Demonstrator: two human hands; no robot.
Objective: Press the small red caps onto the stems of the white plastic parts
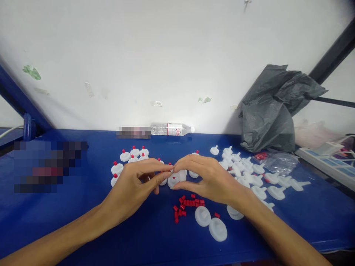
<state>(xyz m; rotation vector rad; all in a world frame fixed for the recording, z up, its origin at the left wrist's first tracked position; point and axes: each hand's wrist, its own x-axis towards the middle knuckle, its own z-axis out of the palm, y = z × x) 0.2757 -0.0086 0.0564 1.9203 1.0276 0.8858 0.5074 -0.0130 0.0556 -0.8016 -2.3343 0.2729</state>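
My left hand [138, 175] is closed in a pinch, thumb and forefinger pressed together on a small red cap mostly hidden by the fingertips. Facing it, my right hand [206, 173] curls its thumb and fingers around a white plastic spout lid [181, 176]. The fingertips of both hands meet above this lid. Loose red caps [190, 203] lie in a small pile below the hands. Two white lids [217, 229] rest upside down nearer to me. Behind my left hand stand several white lids with red caps on their spouts [135, 152].
Many uncapped white spout lids [246, 164] spread over the blue table [124, 236] at right. A plastic bottle [174, 129] lies along the wall. A grey plastic bag [269, 111], a clear bag [283, 162] and a power strip [321, 162] are at the right.
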